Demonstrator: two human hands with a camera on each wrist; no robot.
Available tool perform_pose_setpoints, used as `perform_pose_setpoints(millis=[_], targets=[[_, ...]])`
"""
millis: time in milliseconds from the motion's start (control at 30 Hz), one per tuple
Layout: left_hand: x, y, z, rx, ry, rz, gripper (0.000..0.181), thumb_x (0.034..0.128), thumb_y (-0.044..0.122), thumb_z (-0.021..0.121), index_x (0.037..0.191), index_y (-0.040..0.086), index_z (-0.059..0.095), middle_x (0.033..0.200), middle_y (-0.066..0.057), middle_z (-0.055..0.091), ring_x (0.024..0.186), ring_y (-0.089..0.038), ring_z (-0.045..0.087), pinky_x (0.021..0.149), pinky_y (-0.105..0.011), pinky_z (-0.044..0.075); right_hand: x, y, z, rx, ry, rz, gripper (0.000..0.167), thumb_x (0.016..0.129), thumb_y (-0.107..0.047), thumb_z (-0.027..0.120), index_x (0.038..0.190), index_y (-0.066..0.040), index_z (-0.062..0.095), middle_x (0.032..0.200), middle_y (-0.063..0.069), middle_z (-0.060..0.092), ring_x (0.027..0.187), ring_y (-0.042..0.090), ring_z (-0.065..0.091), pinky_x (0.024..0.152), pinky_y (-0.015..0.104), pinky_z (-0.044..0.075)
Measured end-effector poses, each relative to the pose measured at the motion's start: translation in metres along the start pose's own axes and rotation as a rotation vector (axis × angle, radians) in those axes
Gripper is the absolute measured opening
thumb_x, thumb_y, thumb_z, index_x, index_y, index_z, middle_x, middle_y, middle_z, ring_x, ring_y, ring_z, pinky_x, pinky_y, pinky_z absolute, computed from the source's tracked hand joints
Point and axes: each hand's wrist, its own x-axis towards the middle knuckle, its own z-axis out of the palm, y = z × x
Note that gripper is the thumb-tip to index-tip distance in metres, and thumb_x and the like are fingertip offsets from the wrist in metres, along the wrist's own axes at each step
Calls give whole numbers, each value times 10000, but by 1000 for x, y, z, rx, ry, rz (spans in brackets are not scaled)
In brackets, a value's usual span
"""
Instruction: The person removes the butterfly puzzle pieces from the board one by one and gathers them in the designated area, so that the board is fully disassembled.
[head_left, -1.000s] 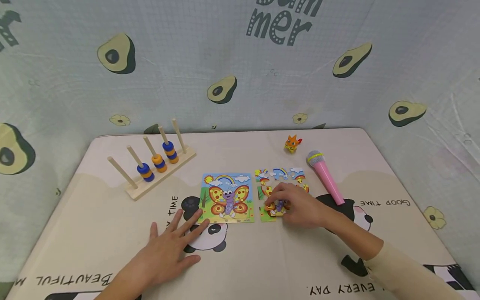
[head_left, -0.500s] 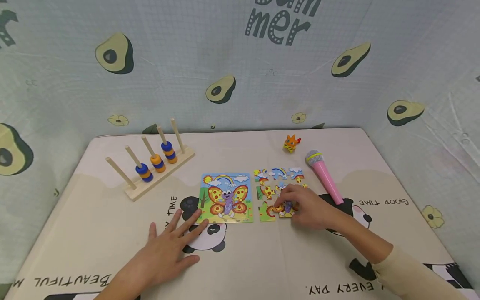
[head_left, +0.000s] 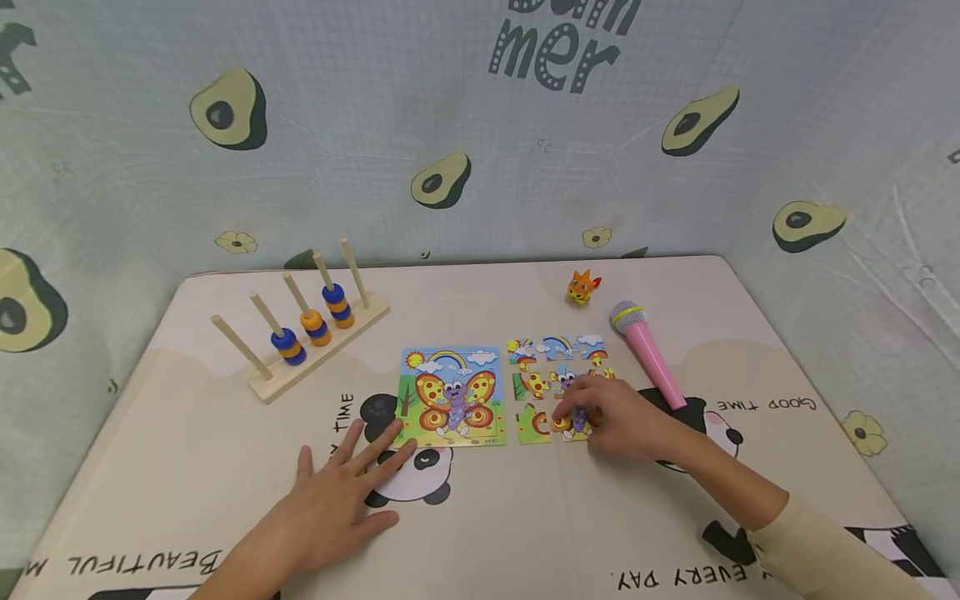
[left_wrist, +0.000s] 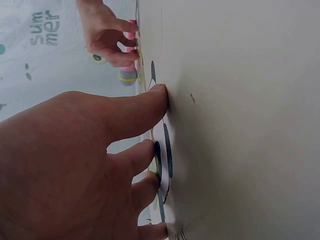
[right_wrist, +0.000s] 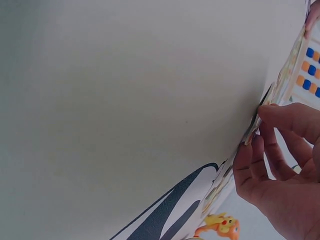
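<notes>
My right hand (head_left: 622,417) pinches the edges of a butterfly puzzle piece (head_left: 577,425) at the lower middle of a loose group of jigsaw pieces. In the right wrist view, thumb and fingertips are on the thin piece (right_wrist: 253,124), low at the tabletop. A bottom-left piece (head_left: 533,425) lies close beside it; the right end of the group is partly hidden by the hand. My left hand (head_left: 337,500) rests on the table with fingers spread, its fingertips at the lower left corner of the butterfly picture board (head_left: 454,396). In the left wrist view this hand (left_wrist: 75,150) holds nothing.
A wooden peg stand (head_left: 322,350) with blue and orange rings stands at the back left. A pink toy microphone (head_left: 656,362) lies right of the pieces. Behind it is a small orange figurine (head_left: 582,287). A patterned curtain (head_left: 480,108) borders the table (head_left: 480,542).
My right hand has slid a little to the right with the puzzle piece, away from the bottom-left piece. More of the middle row now shows. The left hand has stayed in place.
</notes>
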Motion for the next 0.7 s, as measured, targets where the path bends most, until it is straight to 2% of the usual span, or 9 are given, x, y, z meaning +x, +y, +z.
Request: perform_pose_setpoints(millis=[400, 700], targets=[[-1, 0, 0, -3, 8, 3, 768, 933, 561, 700, 1609, 422, 365, 1748, 82, 212, 1583, -477, 195, 1008, -934, 163, 0, 3, 1, -12, 8, -33, 503, 771, 116, 719, 1104, -255, 789, 1175, -29, 666, 1067, 181, 594, 800, 290, 529], [-1, 0, 0, 12, 5, 5, 770, 933, 577, 690, 1611, 429, 357, 1750, 85, 204, 1586, -472, 193, 1008, -932, 168, 0, 2, 1, -14, 20, -30, 462, 799, 66, 766, 1147, -237, 784, 1207, -26, 675, 1122, 190, 610, 851, 309, 560]])
